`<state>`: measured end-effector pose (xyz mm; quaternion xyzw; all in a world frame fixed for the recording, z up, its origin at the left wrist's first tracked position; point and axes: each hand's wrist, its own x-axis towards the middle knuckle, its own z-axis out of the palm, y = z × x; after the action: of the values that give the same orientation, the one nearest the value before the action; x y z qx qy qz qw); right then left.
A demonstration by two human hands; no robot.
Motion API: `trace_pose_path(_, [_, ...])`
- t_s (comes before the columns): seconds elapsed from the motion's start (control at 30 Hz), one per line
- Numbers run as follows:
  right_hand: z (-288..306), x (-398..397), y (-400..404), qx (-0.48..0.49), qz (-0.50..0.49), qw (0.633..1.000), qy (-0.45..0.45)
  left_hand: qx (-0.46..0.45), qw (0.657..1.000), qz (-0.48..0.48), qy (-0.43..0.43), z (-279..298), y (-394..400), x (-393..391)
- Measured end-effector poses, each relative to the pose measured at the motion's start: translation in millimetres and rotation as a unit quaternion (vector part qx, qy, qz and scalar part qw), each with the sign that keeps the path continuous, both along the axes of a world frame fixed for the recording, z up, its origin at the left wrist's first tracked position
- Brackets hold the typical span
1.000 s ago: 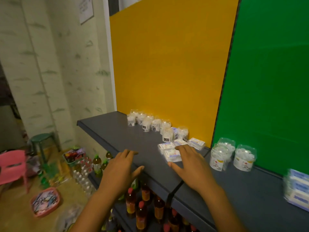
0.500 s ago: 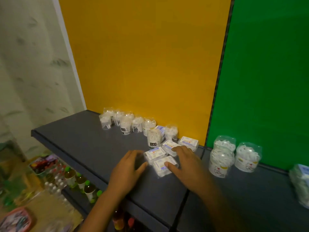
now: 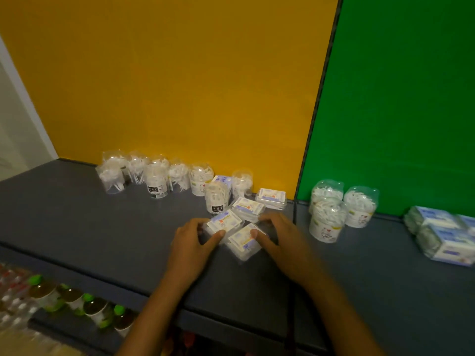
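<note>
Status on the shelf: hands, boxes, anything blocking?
Left hand grips left flat box; right hand grips right flat box. Both boxes on grey shelf, touching. Third flat box and labelled jar crowd close behind.

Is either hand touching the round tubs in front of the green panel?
No, the left hand and right hand each grip small flat boxes before the yellow panel, while the round tubs stand apart to the right.
</note>
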<state>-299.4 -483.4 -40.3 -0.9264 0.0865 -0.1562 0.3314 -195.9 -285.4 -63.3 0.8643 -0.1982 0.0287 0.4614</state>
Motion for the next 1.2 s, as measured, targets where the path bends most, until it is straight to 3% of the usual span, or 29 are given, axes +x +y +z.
trace_pose_path(0.23, [-0.4, -5.2, -2.4, -0.007, -0.015, 0.998, -0.057, -0.161, 0.987, -0.012, 0.022, 4.9, 7.5, -2.5])
trace_pose_path(0.4, [-4.3, -4.3, -2.1, -0.006, -0.020, 0.998, -0.065, -0.301, 0.949, -0.042, 0.081, 10.7, 17.3, -1.7])
trace_pose_path(0.83, [-17.2, -1.2, -1.8, -0.085, -0.001, 0.996, 0.014, -0.381, 0.911, -0.071, 0.141, 21.6, 21.7, -11.0])
trace_pose_path(1.2, [-1.0, -11.2, 8.0, 0.165, 0.033, 0.985, -0.042, -0.371, 0.919, -0.057, 0.123, 20.8, 19.7, -13.1])
